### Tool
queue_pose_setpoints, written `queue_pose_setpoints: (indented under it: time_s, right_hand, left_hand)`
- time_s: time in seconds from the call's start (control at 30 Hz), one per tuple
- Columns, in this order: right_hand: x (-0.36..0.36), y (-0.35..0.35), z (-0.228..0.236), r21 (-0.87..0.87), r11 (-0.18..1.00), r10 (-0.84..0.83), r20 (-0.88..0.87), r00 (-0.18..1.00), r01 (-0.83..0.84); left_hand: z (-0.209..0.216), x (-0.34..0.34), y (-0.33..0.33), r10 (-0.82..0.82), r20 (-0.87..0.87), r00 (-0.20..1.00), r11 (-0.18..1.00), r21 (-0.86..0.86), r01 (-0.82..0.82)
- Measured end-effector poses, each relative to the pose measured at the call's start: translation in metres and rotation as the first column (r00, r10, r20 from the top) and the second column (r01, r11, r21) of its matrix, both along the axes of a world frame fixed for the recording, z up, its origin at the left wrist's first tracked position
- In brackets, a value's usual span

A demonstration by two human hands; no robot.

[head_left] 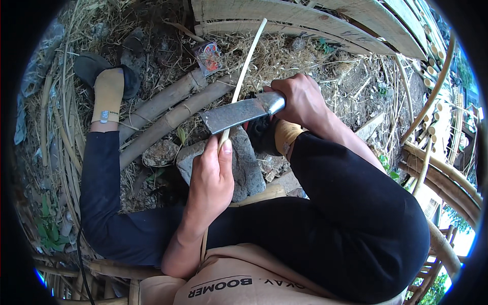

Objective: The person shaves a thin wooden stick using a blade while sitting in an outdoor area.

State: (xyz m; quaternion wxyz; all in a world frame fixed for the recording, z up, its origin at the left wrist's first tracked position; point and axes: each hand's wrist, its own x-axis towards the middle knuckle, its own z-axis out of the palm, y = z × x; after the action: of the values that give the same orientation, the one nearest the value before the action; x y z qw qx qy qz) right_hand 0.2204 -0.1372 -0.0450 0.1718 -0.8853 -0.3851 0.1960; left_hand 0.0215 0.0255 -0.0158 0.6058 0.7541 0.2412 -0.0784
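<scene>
Pale and pinched between thumb and fingertips of the left hand (211, 170), a slender strip (247, 61) passes beneath a metal blade (234, 116), clasped at its handle end by the right hand (301, 97), with a grey stone (249, 170) behind and bamboo poles (170, 123) beyond.

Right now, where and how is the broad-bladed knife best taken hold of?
Probably by the handle end of the knife, coming from the right, where the right hand wraps it. The flat blade points left, crossing the pale strip just beyond the left hand; the rounded metal collar marks the handle end, so keep hands off the blade.
</scene>
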Motion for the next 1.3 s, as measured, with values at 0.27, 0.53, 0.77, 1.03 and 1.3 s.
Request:
queue_pose_setpoints:
  time_s: [0.27,0.53,0.77,1.03,1.3]
  right_hand:
    - [0.040,-0.020,-0.007,-0.075,0.969,-0.206,0.279,0.938,0.235]
    - [0.046,-0.020,-0.012,-0.089,0.951,-0.274,0.192,0.942,0.295]
    - [0.011,-0.004,-0.005,0.020,0.999,0.024,0.033,0.999,-0.025]
    - [0.005,0.015,-0.004,-0.051,0.994,0.096,0.038,0.995,-0.094]
    - [0.008,0.009,-0.004,0.044,0.999,0.020,0.068,0.997,-0.023]
  left_hand:
    - [0.005,-0.008,0.001,-0.064,-0.055,0.996,0.997,0.028,0.065]
    - [-0.012,-0.012,0.012,0.040,-0.126,0.991,0.912,-0.401,-0.088]
    - [-0.010,0.010,0.023,0.144,-0.204,0.968,0.827,-0.513,-0.231]
    - [-0.007,0.010,0.015,0.075,-0.069,0.995,0.936,-0.340,-0.094]
    - [0.002,0.008,0.006,0.018,0.008,1.000,0.990,-0.141,-0.017]
